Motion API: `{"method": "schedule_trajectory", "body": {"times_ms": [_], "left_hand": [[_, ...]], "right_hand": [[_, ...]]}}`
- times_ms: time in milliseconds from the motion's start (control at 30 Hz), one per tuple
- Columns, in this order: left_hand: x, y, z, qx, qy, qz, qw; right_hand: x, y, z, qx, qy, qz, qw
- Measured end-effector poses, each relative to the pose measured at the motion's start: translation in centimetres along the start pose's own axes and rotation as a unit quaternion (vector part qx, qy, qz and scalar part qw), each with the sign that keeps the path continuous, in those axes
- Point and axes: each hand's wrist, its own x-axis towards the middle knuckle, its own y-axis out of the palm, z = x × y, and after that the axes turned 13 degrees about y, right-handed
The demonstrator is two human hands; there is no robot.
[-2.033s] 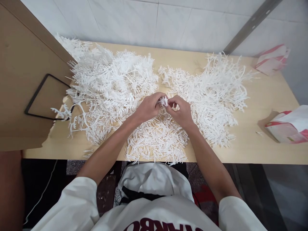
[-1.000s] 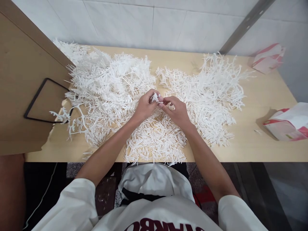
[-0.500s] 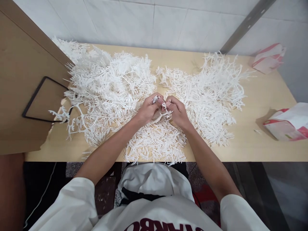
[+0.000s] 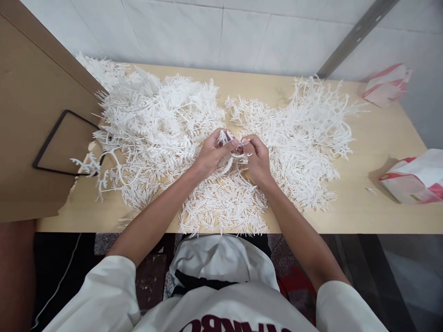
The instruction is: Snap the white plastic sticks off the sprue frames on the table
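On the pale surface (image 4: 353,184) there's the left pile (image 4: 162,110), then the left hand (image 4: 212,153) curled around some white sprigs (image 4: 223,137), held up between both hands. The right hand (image 4: 259,159) looks like it's pinching their near ends, then comes the right pile (image 4: 297,133). Sprigs seem super light, kinda bendy, tips probably fragile, so thicker stems are the safer grip.

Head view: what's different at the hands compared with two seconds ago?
The white sprigs in the left hand poked out toward the right hand; now their tips show farther left, in the left hand's curl. A curved white strand now shows more plainly just below the fingers. The hands stay close together; the sprig heaps, cardboard and red-and-white paper bags look unchanged.
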Motion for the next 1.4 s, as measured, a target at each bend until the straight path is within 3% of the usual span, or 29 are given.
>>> {"method": "schedule_trajectory", "body": {"times_ms": [100,300,467,600,733,900,1033,1200,1300,1400], "left_hand": [[0.2,-0.2,0.3,0.040,0.005,0.006,0.999],[0.2,-0.3,0.3,0.151,-0.004,-0.023,0.988],[-0.1,-0.3,-1.1,0.322,0.080,0.070,0.941],[-0.3,-0.2,-1.5,0.373,0.113,0.118,0.913],[-0.2,-0.2,-0.9,0.316,0.103,0.112,0.936],[-0.3,0.0,-0.2,0.108,0.054,0.057,0.991],[-0.6,0.8,-0.4,0.053,0.009,0.031,0.998],[-0.6,1.1,-0.7,0.032,-0.029,-0.020,0.999],[-0.1,0.1,-0.7,0.044,-0.013,-0.071,0.996],[0.4,-0.7,-0.6,0.062,0.031,-0.057,0.996]], "right_hand": [[0.2,-0.3,0.0,-0.041,-0.032,-0.051,0.997],[-0.1,-0.5,0.1,-0.096,-0.062,-0.054,0.992],[0.0,-1.1,0.6,-0.175,-0.067,-0.023,0.982],[0.3,-2.0,0.7,-0.235,-0.056,0.042,0.969],[0.1,-2.2,1.0,-0.208,-0.056,0.057,0.975],[-0.2,-1.4,1.0,-0.058,0.010,0.089,0.994],[-0.3,-0.5,0.3,0.009,0.043,0.103,0.994],[-0.4,-0.1,-0.1,0.012,0.045,0.069,0.997],[0.0,-0.5,0.2,0.032,0.028,0.036,0.998],[0.6,-1.2,0.2,0.033,-0.015,-0.018,0.999]]}}
